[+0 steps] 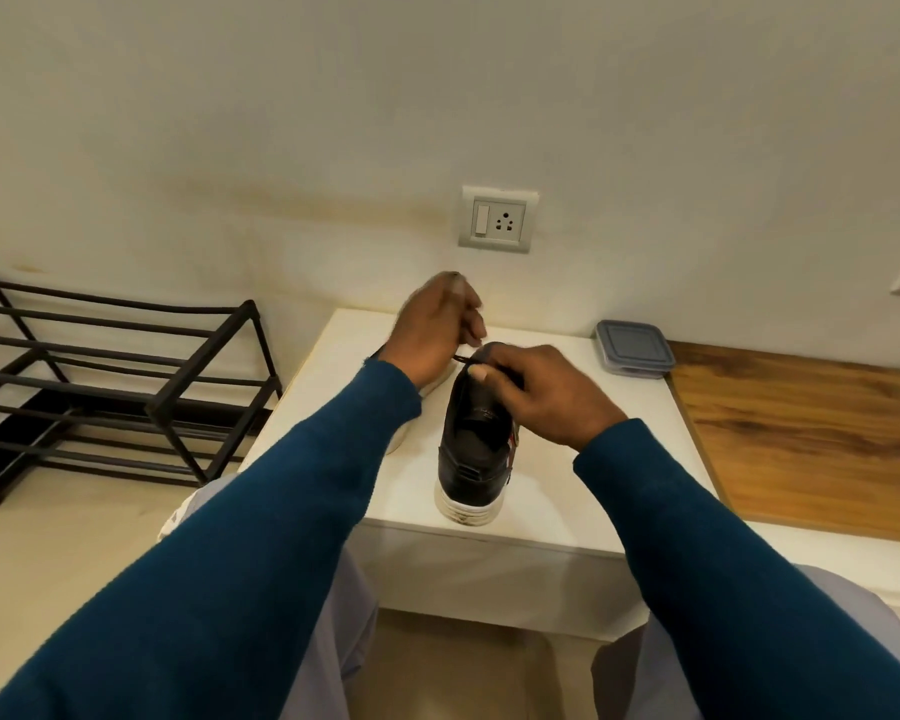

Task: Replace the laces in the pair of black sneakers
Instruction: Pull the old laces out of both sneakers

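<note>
A black sneaker [476,444] is placed upright on the white table [567,491], heel to the near edge, and its front part is gripped by the curled fingers of the right hand [546,392]. A dark lace [461,360] is stretched from there to the left hand [437,330], which is raised just to the left with fingers closed on it. A second sneaker [434,386] is partly hidden under the left arm, and a black shoe rack [126,387] is seen at the left

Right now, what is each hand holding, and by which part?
The left hand pinches the black lace stretched from the sneaker; where along it is hidden. The right hand grips the sneaker's front upper, thumb by the lace.
</note>
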Available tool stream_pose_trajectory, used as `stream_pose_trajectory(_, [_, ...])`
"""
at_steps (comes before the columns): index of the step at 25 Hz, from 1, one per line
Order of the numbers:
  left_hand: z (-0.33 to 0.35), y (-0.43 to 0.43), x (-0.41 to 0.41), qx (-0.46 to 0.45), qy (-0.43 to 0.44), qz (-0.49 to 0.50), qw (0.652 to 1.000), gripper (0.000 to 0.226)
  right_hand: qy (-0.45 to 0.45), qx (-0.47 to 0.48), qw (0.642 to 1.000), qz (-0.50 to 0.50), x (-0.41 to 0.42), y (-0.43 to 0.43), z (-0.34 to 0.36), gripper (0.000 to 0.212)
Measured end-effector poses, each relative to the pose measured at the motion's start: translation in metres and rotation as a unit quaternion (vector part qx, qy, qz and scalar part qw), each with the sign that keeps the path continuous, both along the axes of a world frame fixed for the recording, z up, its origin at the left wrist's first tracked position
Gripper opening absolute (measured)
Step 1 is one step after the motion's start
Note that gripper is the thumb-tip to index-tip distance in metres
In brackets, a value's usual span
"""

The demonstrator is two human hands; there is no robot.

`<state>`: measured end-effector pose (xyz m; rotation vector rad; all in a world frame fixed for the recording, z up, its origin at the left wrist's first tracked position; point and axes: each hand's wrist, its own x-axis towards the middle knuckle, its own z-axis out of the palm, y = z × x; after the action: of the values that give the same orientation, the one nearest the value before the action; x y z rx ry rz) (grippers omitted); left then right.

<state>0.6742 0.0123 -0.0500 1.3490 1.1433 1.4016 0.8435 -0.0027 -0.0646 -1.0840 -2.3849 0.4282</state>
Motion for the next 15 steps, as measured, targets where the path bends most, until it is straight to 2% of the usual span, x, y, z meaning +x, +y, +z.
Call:
stream_pose_trajectory(1, [-0.004, -0.003, 0.001, 0.006, 0.103, -0.035, 0.994, 0.036, 0.029, 0.032, 0.999, -0.013, 0.003, 0.002, 0.004, 0.02])
stream_pose_trajectory(2, [-0.007, -0.007, 0.003, 0.0, 0.156, -0.079, 0.985, 0.038, 0.056, 0.065, 0.996, -0.031, 0.008, 0.005, 0.008, 0.016])
stream_pose_trajectory(3, [-0.007, -0.01, 0.005, -0.02, 0.168, -0.116, 0.979, 0.042, 0.073, 0.095, 0.991, -0.053, 0.014, 0.008, 0.011, 0.014])
stream_pose_trajectory(4, [-0.005, -0.014, 0.007, -0.051, 0.15, -0.149, 0.976, 0.045, 0.079, 0.115, 0.987, -0.077, 0.019, 0.011, 0.012, 0.013])
stream_pose_trajectory(6, [-0.001, -0.019, 0.009, -0.14, 0.06, -0.215, 0.965, 0.045, 0.096, 0.115, 0.982, -0.112, 0.025, 0.016, 0.006, 0.014])
stream_pose_trajectory(8, [0.004, -0.023, 0.007, -0.208, -0.056, -0.289, 0.933, 0.041, 0.126, 0.062, 0.983, -0.115, 0.024, 0.018, -0.002, 0.018])
stream_pose_trajectory(9, [0.008, -0.023, 0.006, -0.214, -0.127, -0.308, 0.918, 0.04, 0.124, 0.026, 0.986, -0.109, 0.021, 0.019, -0.007, 0.019])
stream_pose_trajectory(10, [0.013, -0.022, 0.006, -0.198, -0.206, -0.304, 0.909, 0.039, 0.101, -0.007, 0.99, -0.096, 0.018, 0.017, -0.011, 0.02])
stream_pose_trajectory(12, [0.02, -0.019, 0.01, -0.119, -0.322, -0.219, 0.913, 0.038, 0.01, -0.041, 0.997, -0.062, 0.009, 0.012, -0.016, 0.026])
stream_pose_trajectory(13, [0.021, -0.015, 0.01, -0.07, -0.318, -0.15, 0.934, 0.038, -0.029, -0.038, 0.998, -0.045, 0.005, 0.009, -0.016, 0.029])
stream_pose_trajectory(14, [0.018, -0.011, 0.01, -0.025, -0.256, -0.079, 0.963, 0.038, -0.046, -0.028, 0.998, -0.033, 0.003, 0.006, -0.015, 0.032])
stream_pose_trajectory(15, [0.013, -0.008, 0.008, 0.009, -0.144, -0.016, 0.989, 0.037, -0.04, -0.012, 0.999, -0.022, 0.001, 0.004, -0.011, 0.033])
